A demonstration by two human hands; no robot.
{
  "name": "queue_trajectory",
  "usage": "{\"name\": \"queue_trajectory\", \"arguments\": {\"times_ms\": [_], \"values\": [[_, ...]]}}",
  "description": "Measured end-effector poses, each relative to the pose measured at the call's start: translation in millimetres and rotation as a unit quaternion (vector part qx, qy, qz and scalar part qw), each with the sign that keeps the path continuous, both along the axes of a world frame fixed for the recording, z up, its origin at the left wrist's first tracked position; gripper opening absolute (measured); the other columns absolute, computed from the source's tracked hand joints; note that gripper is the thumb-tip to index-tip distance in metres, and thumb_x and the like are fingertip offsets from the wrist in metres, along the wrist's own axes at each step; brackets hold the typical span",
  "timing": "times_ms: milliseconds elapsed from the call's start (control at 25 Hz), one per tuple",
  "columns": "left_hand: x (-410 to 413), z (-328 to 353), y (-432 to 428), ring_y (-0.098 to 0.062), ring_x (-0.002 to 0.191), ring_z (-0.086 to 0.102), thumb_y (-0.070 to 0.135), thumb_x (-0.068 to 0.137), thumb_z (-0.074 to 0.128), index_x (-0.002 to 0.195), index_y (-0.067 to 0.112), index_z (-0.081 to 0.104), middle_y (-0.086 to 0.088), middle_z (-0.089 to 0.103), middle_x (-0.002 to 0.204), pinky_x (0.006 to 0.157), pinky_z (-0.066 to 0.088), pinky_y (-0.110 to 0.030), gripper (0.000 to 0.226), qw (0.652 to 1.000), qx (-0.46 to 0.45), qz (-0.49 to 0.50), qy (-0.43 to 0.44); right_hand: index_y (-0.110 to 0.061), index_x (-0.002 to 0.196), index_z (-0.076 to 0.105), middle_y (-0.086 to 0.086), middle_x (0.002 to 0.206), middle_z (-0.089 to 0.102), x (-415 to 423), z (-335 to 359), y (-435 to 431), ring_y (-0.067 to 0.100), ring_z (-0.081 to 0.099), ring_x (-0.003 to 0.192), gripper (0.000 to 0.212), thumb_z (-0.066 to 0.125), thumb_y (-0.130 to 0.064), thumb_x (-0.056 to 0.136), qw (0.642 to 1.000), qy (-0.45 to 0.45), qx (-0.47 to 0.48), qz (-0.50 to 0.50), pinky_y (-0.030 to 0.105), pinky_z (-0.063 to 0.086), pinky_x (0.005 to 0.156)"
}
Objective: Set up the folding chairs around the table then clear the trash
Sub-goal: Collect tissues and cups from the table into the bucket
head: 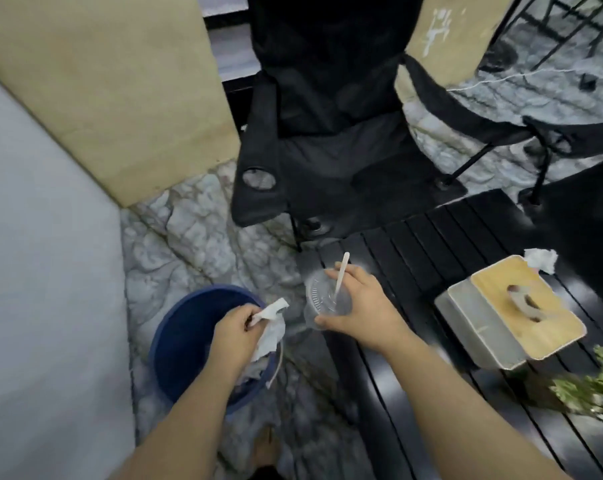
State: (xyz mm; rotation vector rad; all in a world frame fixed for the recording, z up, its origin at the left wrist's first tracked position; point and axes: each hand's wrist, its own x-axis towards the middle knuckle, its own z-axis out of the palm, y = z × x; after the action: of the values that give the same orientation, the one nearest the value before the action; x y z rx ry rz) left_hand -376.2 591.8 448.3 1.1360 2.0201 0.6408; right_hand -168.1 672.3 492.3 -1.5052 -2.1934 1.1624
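Both forearms reached forward from the bottom edge of the view, one toward each piece of trash. My left hand point(236, 336) was closed in a pinch around a crumpled white napkin point(270, 327), and I held it directly over the open blue bin point(175, 327) so that it could drop straight in on release. More paper already lay inside the bin near its right wall.

My right hand point(357, 306) was curled around a clear plastic cup point(324, 301), thumb on the near side and fingers on the far rim. A pale stick point(341, 275) stood up out of its lid. I kept the cup roughly upright at the table's left edge, just beside the bin, probably so that any dregs stayed in.

Chairs appeared done: a black folding chair point(328, 140) stood open at the head of the black slatted table point(431, 237). On the table remained a tissue box point(511, 306) with a wooden lid, and a second crumpled napkin point(541, 259) touching its far corner. That napkin was judged to be trash left to clear.
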Motion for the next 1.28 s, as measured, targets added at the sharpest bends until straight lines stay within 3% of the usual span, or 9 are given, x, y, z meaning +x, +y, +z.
{"name": "queue_trajectory", "arguments": {"times_ms": [160,320,400,520,600,760,1040,1160,1280], "values": [[-79,-26,-61,-0.014,0.059,0.047,0.009,0.085,0.056,0.070,0.014,0.057,-0.002,0.055,0.066,0.055,0.035,-0.029,0.016,0.993,-0.045,0.109,0.019,-0.036,0.135,0.038,-0.010,0.148,0.024,-99,-46,-36,0.012,0.021,0.137,0.083,0.077,-0.049,0.063,0.994,0.019,-0.085,0.061,0.027,0.025,0.107],[-139,-94,-89,-0.024,0.071,0.053,0.001,0.081,0.053,0.079,0.003,0.058,-0.012,0.061,0.078,0.063,0.042,-0.035,0.005,0.979,-0.095,0.177,0.022,-0.030,0.140,0.034,-0.009,0.152,0.023,-185,-127,-61,0.014,0.019,0.140,0.084,0.076,-0.044,0.068,0.987,-0.015,-0.140,0.079,0.035,0.025,0.115],[-151,-129,-87,-0.027,0.086,0.057,0.005,0.081,0.056,0.092,0.008,0.062,-0.009,0.063,0.094,0.076,0.047,-0.038,0.013,0.979,-0.124,0.159,-0.007,-0.027,0.144,0.028,-0.008,0.157,0.015,-208,-166,-66,0.014,0.011,0.144,0.088,0.075,-0.043,0.071,0.983,-0.038,-0.168,0.070,0.037,0.021,0.117],[-157,-161,-78,-0.027,0.118,0.050,0.013,0.081,0.065,0.131,0.014,0.049,-0.005,0.050,0.130,0.092,0.039,-0.031,0.052,0.977,-0.146,0.145,-0.050,-0.025,0.148,0.014,-0.006,0.160,-0.002,-214,-200,-65,0.016,-0.005,0.146,0.097,0.074,-0.043,0.074,0.976,-0.086,-0.190,0.058,0.040,0.016,0.118],[-160,-166,-76,-0.026,0.122,0.047,0.014,0.085,0.063,0.132,0.013,0.046,-0.009,0.046,0.137,0.093,0.037,-0.031,0.050,0.979,-0.133,0.146,-0.045,-0.024,0.149,0.013,-0.006,0.160,-0.003,-208,-203,-63,0.016,-0.003,0.147,0.095,0.073,-0.039,0.077,0.976,-0.082,-0.198,0.035,0.039,0.016,0.119],[-142,-130,-68,-0.018,0.105,0.049,0.014,0.088,0.059,0.127,0.012,0.049,-0.012,0.050,0.129,0.089,0.041,-0.031,0.040,0.989,-0.111,0.093,-0.029,-0.026,0.147,0.021,-0.006,0.159,0.008,-167,-158,-57,0.014,0.010,0.145,0.083,0.070,-0.036,0.081,0.982,-0.036,-0.182,-0.019,0.037,0.024,0.116],[-12,6,11,-0.016,0.104,0.050,0.020,0.091,0.054,0.130,0.024,0.045,-0.004,0.045,0.136,0.085,0.040,-0.029,0.040,0.997,-0.013,-0.081,0.000,-0.019,0.139,0.039,0.004,0.148,0.037,-36,-7,-51,0.019,0.034,0.136,0.063,0.066,-0.032,0.084,0.993,-0.003,-0.058,-0.107,0.032,0.031,0.110],[70,61,47,-0.018,0.113,0.048,0.021,0.090,0.055,0.131,0.028,0.041,-0.004,0.046,0.134,0.088,0.039,-0.030,0.044,0.983,0.050,-0.175,-0.017,-0.020,0.131,0.047,0.004,0.133,0.051,47,46,-53,0.021,0.048,0.122,0.048,0.062,-0.030,0.086,0.984,-0.004,-0.030,-0.174,0.029,0.037,0.097],[165,106,76,-0.015,0.103,0.051,0.019,0.087,0.058,0.128,0.034,0.044,0.001,0.048,0.123,0.085,0.039,-0.028,0.045,0.952,0.100,-0.290,-0.024,-0.023,0.128,0.049,0.000,0.131,0.054,150,83,-66,0.018,0.051,0.118,0.044,0.061,-0.030,0.086,0.959,0.001,-0.003,-0.284,0.025,0.037,0.092]]}}
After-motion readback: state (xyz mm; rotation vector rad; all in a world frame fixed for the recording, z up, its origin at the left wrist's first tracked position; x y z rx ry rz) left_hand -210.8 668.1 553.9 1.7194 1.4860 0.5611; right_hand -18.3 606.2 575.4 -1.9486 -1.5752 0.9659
